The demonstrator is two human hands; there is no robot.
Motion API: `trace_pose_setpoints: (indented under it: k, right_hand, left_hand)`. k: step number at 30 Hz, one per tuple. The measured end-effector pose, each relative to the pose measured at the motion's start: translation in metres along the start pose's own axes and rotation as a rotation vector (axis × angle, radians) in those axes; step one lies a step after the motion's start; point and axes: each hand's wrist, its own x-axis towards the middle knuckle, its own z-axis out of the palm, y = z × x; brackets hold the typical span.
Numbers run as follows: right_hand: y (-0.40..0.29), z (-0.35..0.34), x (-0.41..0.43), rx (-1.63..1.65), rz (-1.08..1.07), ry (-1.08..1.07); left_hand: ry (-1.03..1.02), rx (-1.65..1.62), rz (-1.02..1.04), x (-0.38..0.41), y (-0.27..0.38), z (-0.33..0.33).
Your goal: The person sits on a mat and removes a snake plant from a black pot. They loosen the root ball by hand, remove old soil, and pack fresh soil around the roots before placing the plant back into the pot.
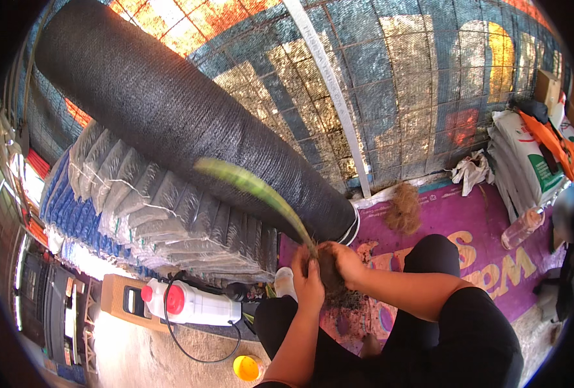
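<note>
Both hands are on a plant with one long, curved green leaf (265,186) with yellowish edges, probably a snake plant. My left hand (309,280) grips the base of the leaf, thumb up along it. Cupped against the other side, my right hand (346,264) holds the dark, fibrous root ball (332,277). The leaf arches up and to the left, its tip blurred. Loose dark soil (350,305) lies below on a purple printed sheet (481,218). A clump of brown coconut-like fibre (403,208) rests farther off on that sheet.
A large black roll of netting (194,111) leans across stacked grey bags (156,208) on the left. Nearby are a white tank with red caps (199,303) and a yellow cup (248,368). A clear bottle (523,228) lies right, beside stacked white sacks (522,155).
</note>
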Motion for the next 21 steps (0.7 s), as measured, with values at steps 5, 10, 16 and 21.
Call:
trace_pose_setpoints:
  k: [5, 10, 16, 21]
  right_hand:
    - [-0.02, 0.011, 0.007, 0.247, 0.121, -0.072]
    - [-0.017, 0.011, 0.013, 0.143, -0.004, -0.126]
    - [0.001, 0.007, 0.008, -0.355, -0.168, 0.107]
    - [-0.004, 0.006, 0.009, -0.319, -0.184, 0.207]
  left_hand:
    - [-0.022, 0.064, -0.15, 0.014, 0.01, -0.007]
    - [-0.025, 0.07, -0.001, 0.001, 0.023, 0.005]
    - [-0.007, 0.278, 0.134, -0.013, 0.001, 0.008]
    - [-0.115, 0.281, 0.104, -0.008, -0.001, 0.01]
